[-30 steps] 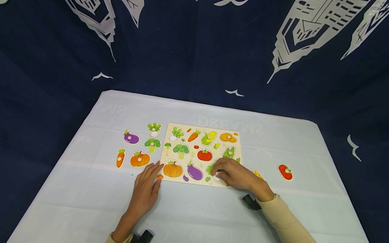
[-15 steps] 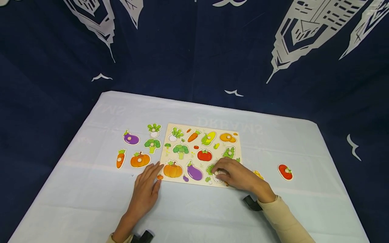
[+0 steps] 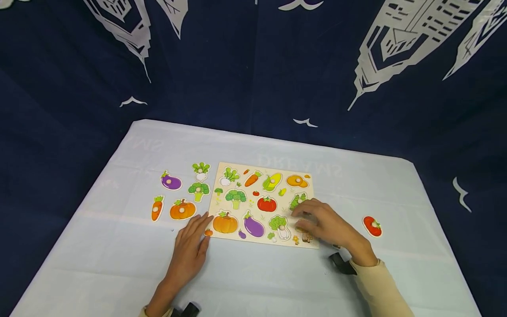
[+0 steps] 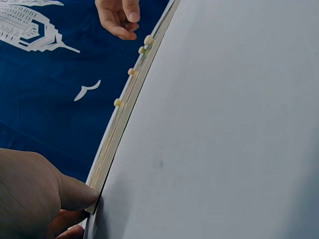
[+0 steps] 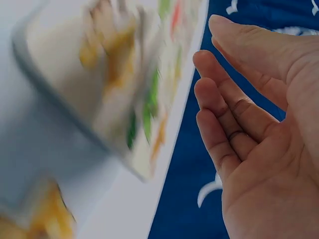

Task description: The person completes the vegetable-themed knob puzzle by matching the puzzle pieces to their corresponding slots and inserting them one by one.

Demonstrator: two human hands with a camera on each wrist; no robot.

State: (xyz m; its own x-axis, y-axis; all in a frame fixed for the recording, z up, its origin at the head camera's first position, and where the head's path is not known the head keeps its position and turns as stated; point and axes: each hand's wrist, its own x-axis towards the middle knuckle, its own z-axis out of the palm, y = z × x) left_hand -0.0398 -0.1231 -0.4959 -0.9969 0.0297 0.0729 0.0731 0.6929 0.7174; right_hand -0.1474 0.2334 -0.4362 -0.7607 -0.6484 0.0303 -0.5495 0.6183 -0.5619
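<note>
My left hand (image 3: 190, 246) rests at the near left corner of a wooden vegetable puzzle board (image 3: 285, 207), fingers extended. In the left wrist view its thumb (image 4: 75, 193) touches the board's edge. Over the board's right side hovers my right hand (image 3: 332, 224), holding nothing. The right wrist view shows its fingers (image 5: 214, 94) loosely bent and apart from the board. A knobbed bok choy piece (image 3: 279, 226) lies in the near row, left of that hand. A corn piece (image 3: 272, 181) and a potato piece (image 3: 297, 180) with knobs sit in the far row. The hand partly covers the mushroom picture (image 3: 306, 237).
Left of the board lie loose knobbed pieces: eggplant (image 3: 171, 181), radish (image 3: 201, 171), broccoli (image 3: 199, 191), carrot (image 3: 157, 208) and pumpkin (image 3: 183, 210). A tomato piece (image 3: 372, 226) lies at right. A blurred yellow-brown piece (image 5: 50, 214) is by the right hand. White cloth (image 3: 257, 281) covers the table.
My right hand has let go of the bok choy piece and moved right, uncovering it in the board. The left hand stays in place.
</note>
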